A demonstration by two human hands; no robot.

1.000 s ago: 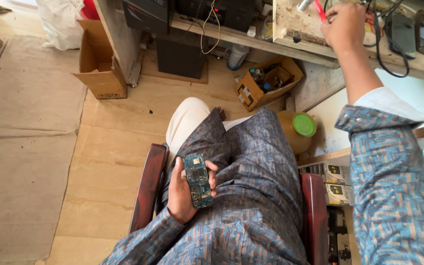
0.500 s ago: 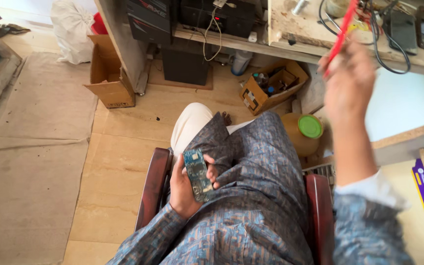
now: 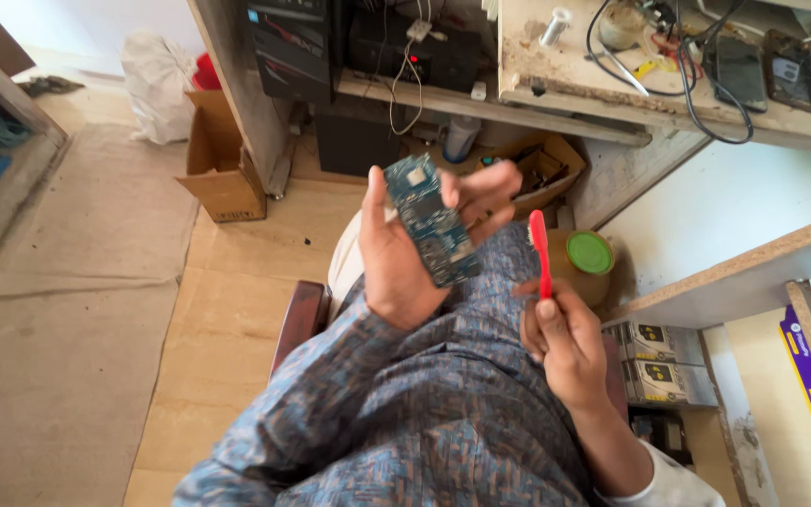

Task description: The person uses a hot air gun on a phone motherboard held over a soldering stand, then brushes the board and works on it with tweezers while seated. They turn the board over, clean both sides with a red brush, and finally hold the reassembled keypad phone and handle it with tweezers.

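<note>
Flat blue circuit board (image 3: 431, 223), slim red tool (image 3: 539, 252)

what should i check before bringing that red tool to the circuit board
1. Board grip: left hand holds the blue circuit board raised, thumb on one long edge, fingers on the other: ok.
2. Tool grip: right hand holds the thin red tool upright: ok.
3. Gap: tool tip stands apart from the board, not touching: ok.
4. Board face: turned toward the camera, unobstructed in the middle: ok.
5. Tool tip type: too small to make out: cannot tell.
6. Path between the hands: nothing between them but the patterned shirt below: ok.
</note>
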